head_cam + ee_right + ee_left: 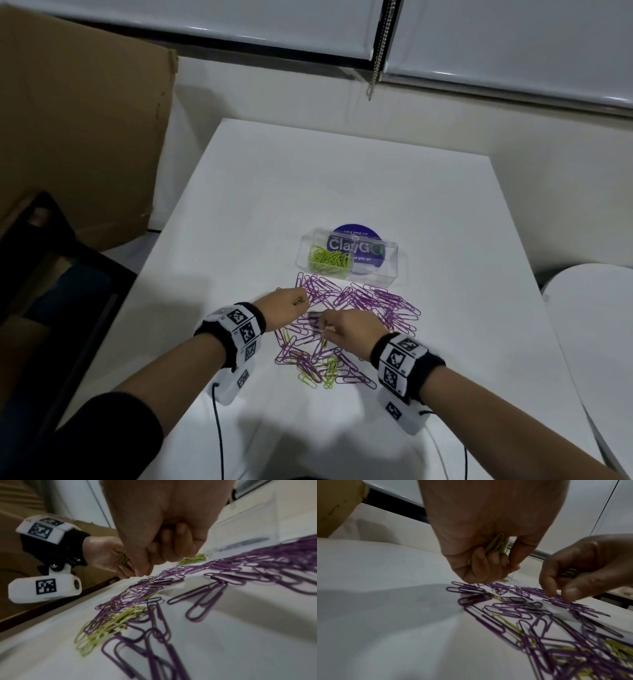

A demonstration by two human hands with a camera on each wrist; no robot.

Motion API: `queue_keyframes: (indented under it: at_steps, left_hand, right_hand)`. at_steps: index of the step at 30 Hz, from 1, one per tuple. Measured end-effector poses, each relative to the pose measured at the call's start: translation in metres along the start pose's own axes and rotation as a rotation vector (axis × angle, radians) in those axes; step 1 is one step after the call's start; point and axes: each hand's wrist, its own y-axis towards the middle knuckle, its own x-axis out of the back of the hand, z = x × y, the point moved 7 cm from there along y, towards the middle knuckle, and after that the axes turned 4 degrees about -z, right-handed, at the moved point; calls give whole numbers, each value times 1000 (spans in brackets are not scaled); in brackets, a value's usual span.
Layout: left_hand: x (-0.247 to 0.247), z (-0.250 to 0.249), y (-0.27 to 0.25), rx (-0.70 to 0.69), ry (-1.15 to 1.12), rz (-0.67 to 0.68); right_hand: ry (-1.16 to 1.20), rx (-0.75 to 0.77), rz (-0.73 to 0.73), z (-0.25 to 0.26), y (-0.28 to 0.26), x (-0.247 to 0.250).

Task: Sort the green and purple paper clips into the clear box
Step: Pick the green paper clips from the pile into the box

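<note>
A clear two-compartment box stands mid-table; its left half holds green clips and nothing shows in its right half. Purple clips lie spread in front of it, and a mix of purple and green clips lies nearer me. My left hand hovers at the pile's left edge, fingers curled round a bunch of green clips. My right hand is low over the pile's middle, fingers curled, with a few green clips tucked in its palm and thumb and forefinger close to the purple ones.
The white table has bare surface behind and beside the box. A round purple sticker lies under the box. A large cardboard box stands left, dark furniture below it, a round white table right.
</note>
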Motion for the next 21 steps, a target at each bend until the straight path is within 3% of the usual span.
queue_keyframes:
  at_steps: [2, 8, 14, 17, 21]
  left_hand:
    - [-1, 0, 0, -8, -30, 4]
    - [3, 2, -10, -57, 28, -54]
    - [-2, 11, -24, -82, 264, 39]
    - [-4, 11, -32, -98, 385, 77]
    - [-15, 5, -39, -147, 495, 109]
  right_hand:
    - [-51, 70, -13, 6, 0, 3]
    - [-144, 219, 158, 19, -7, -13]
    - [-51, 112, 135, 5, -6, -10]
    - [20, 2, 48, -16, -5, 9]
    - [-65, -113, -34, -44, -9, 27]
